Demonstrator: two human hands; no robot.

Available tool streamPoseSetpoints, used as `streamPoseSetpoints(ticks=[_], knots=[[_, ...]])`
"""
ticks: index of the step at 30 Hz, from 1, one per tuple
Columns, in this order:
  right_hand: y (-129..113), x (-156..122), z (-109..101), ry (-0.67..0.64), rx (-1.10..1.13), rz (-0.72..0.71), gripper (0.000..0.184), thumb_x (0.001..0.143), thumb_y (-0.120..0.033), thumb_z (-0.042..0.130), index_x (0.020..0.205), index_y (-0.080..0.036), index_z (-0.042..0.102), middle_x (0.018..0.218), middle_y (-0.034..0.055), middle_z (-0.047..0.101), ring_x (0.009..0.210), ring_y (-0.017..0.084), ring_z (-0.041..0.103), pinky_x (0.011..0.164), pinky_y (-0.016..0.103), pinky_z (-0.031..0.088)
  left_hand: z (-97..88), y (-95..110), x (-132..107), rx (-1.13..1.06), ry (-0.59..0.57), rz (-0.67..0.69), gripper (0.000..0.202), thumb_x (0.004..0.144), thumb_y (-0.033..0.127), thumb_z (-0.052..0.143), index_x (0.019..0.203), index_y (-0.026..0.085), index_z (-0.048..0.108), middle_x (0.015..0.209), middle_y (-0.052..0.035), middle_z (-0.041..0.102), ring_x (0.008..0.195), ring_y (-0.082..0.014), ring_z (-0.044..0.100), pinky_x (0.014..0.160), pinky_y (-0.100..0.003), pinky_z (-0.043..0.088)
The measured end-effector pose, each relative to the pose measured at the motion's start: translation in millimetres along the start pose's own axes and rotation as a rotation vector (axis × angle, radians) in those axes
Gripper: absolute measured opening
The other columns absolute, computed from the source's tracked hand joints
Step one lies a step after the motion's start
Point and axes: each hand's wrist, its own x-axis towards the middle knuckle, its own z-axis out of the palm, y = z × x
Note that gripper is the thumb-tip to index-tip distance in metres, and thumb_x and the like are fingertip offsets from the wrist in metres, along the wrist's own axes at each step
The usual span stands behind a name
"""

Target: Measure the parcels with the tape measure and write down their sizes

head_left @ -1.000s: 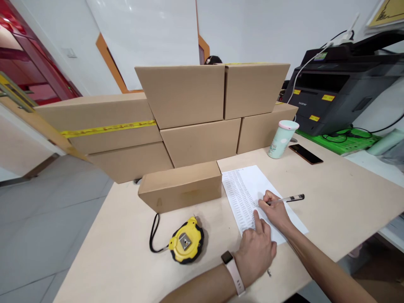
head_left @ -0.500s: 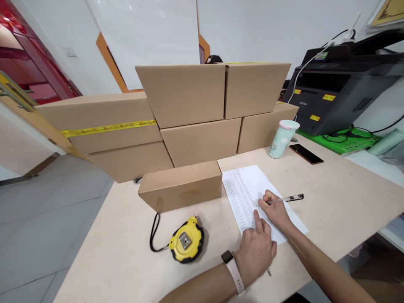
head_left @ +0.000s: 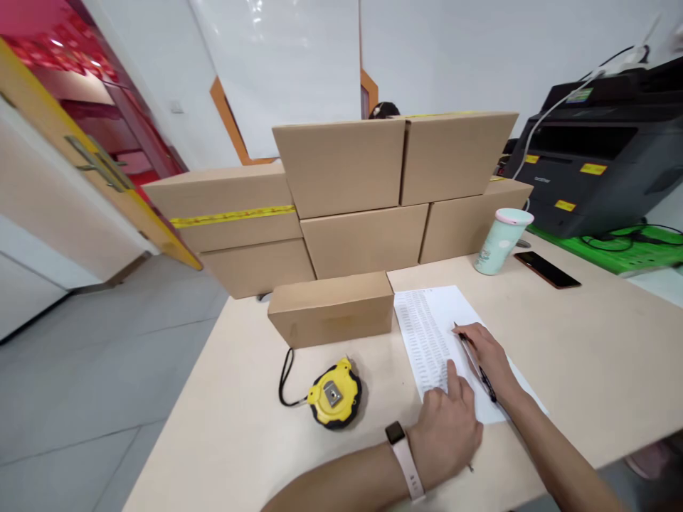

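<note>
A printed sheet of paper [head_left: 462, 306], with columns of small text on its left part, lies on the table. My right hand [head_left: 488, 359] is over the sheet's right side, closed around a pen [head_left: 483, 377]. The pen's tip points away from me and its back end lies along the palm. My left hand [head_left: 445, 427] rests at the lower edge of the paper, its index finger stretched onto the text and the other fingers loosely bent. It holds nothing. A watch [head_left: 395, 432] is on the left wrist. Left of that hand is a yellow and black tape measure [head_left: 335, 395] with a strap.
A small cardboard box [head_left: 336, 320] sits beyond the tape measure. Behind it several larger cardboard boxes [head_left: 368, 242] are stacked. A mint tumbler [head_left: 501, 242] and a phone [head_left: 547, 270] stand at the back right, near a printer [head_left: 592, 163]. Someone's head [head_left: 384, 110] shows behind the boxes.
The pen has swung round in my right hand, from its back end pointing right to lying back along the palm. My left hand stays on the paper. The view has turned left.
</note>
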Motion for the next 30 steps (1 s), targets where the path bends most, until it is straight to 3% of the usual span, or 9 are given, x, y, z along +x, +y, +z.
streamPoseSetpoints(ticks=[5,7,11,13,16,19,23,27,30], knots=[[11,-3,5,0.033,-0.093,-0.014,0.037,0.088,-0.027,0.036,0.121,-0.024,0.053,0.097,0.0069,0.063,0.088,0.022,0.061,0.079,0.036,0.049,-49.9,-26,-34,-0.133,-0.002,-0.044,0.037,0.09,0.038,0.04,0.119,0.017,0.047,0.103,-0.0084,0.061,0.091,-0.0246,0.057,0.069,-0.038,0.052],[9,-4,4,0.065,-0.113,0.06,0.04,0.088,-0.031,0.038,0.125,-0.024,0.05,0.099,0.0069,0.063,0.08,0.021,0.062,0.071,0.035,0.05,-63.2,-51,-56,-0.177,0.013,-0.128,0.029,0.087,0.032,0.045,0.114,0.02,0.049,0.111,-0.0071,0.058,0.102,-0.0256,0.053,0.081,-0.042,0.051],[-5,-5,-2,0.189,-0.107,0.143,0.046,0.085,-0.048,0.044,0.123,-0.024,0.051,0.102,0.0098,0.063,0.076,0.024,0.061,0.059,0.036,0.05,-60.9,-112,-102,-0.339,0.048,-0.369,0.072,0.063,0.024,0.07,0.129,0.016,0.04,0.141,-0.0164,0.036,0.131,-0.0362,0.027,0.107,-0.057,0.026],[-17,-2,-4,0.243,-0.127,0.098,0.05,0.083,-0.054,0.044,0.123,-0.024,0.051,0.107,0.013,0.062,0.087,0.03,0.061,0.058,0.038,0.05,-52.1,-136,-119,-0.527,0.035,-0.516,0.094,0.05,0.023,0.077,0.134,0.014,0.035,0.141,-0.0187,0.035,0.131,-0.0377,0.026,0.108,-0.056,0.023],[-43,8,1,0.229,-0.159,-0.156,0.052,0.085,-0.055,0.044,0.126,-0.024,0.048,0.12,0.0137,0.058,0.109,0.034,0.053,0.079,0.047,0.048,-39.4,-152,-128,-0.621,0.042,-0.58,0.107,0.04,0.024,0.082,0.135,0.013,0.035,0.131,-0.0197,0.045,0.122,-0.0381,0.037,0.104,-0.056,0.029],[-82,24,12,0.12,-0.178,-0.411,0.05,0.088,-0.049,0.045,0.131,-0.024,0.044,0.134,0.0111,0.05,0.122,0.031,0.045,0.097,0.048,0.038,-30.8,-153,-126,-0.699,0.1,-0.578,0.102,0.038,0.022,0.081,0.132,0.013,0.041,0.12,-0.0167,0.052,0.112,-0.0361,0.043,0.102,-0.056,0.03],[-135,54,31,0.014,-0.241,-0.58,0.05,0.088,-0.049,0.046,0.132,-0.025,0.045,0.142,0.0105,0.043,0.132,0.028,0.034,0.103,0.046,0.032,-32.0,-155,-129,-0.937,0.204,-0.578,0.095,0.039,0.023,0.079,0.128,0.013,0.048,0.119,-0.0166,0.054,0.111,-0.0354,0.044,0.102,-0.055,0.029],[-162,88,51,-0.028,-0.305,-0.601,0.053,0.09,-0.053,0.039,0.135,-0.023,0.045,0.143,0.013,0.042,0.133,0.029,0.033,0.105,0.05,0.026,-51.5,-168,-146,-1.353,0.224,-0.49,0.09,0.044,0.052,0.08,0.123,0.016,0.054,0.114,-0.0141,0.063,0.097,-0.0304,0.059,0.087,-0.044,0.046],[-166,102,60,-0.073,-0.308,-0.557,0.051,0.092,-0.053,0.034,0.133,-0.025,0.047,0.134,0.0125,0.052,0.124,0.029,0.044,0.099,0.05,0.032,-70.2,-181,-162,-1.603,0.35,-0.44,0.09,0.051,0.076,0.064,0.117,0.014,0.06,0.101,-0.014,0.068,0.08,-0.0266,0.063,0.071,-0.039,0.051]])
